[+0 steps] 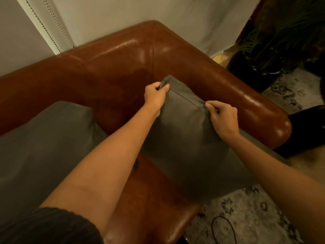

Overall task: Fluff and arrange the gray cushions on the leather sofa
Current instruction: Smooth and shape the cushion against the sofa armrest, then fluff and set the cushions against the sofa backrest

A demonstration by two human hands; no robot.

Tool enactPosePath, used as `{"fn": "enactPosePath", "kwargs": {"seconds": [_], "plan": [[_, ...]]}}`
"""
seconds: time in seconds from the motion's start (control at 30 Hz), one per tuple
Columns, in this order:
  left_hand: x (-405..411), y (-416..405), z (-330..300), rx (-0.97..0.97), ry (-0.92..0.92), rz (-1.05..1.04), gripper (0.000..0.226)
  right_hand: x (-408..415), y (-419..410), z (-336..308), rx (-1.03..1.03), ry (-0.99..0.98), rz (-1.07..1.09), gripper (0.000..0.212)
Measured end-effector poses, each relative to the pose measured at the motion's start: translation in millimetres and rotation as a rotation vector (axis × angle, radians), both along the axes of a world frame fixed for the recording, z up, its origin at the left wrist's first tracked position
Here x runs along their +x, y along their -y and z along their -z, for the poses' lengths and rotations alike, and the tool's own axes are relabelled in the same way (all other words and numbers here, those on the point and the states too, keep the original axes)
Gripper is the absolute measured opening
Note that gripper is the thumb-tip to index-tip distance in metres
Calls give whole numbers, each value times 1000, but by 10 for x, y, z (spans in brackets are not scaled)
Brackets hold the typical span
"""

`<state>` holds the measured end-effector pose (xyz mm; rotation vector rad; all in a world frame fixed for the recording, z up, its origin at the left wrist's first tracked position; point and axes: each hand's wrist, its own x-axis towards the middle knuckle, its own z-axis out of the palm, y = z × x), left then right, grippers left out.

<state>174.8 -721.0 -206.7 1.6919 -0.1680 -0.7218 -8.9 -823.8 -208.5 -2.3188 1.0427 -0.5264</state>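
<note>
Two bare forearms reach up from the bottom edge. At frame centre, the left hand [154, 95] and right hand [222, 117] each pinch the top seam of a gray cushion [190, 147] standing in the leather sofa [123, 55] corner; a second gray cushion [44, 138] lies lower left.

We pinch the top edge of a gray cushion [184, 138] with our left hand [154, 95] and right hand [222, 117]; another cushion [44, 143] lies left on the sofa [105, 67].
</note>
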Motion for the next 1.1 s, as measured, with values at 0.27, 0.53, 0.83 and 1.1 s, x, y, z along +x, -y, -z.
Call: {"fn": "enactPosePath", "kwargs": {"seconds": [0.27, 0.53, 0.83, 1.1], "plan": [[71, -128, 29, 167, 389, -131, 53, -221, -294, 7, -126, -76, -175, 35], [-858, -754, 733, 384, 1242, 748, 72, -888, -356, 262, -591, -594, -430, 63], [-704, -279, 719, 681, 1303, 848, 74, -725, -86, 323, -596, -649, -283, 64], [-821, -439, 629, 704, 1292, 826, 74, -730, -101, 432, -547, -662, -304, 65]]}}
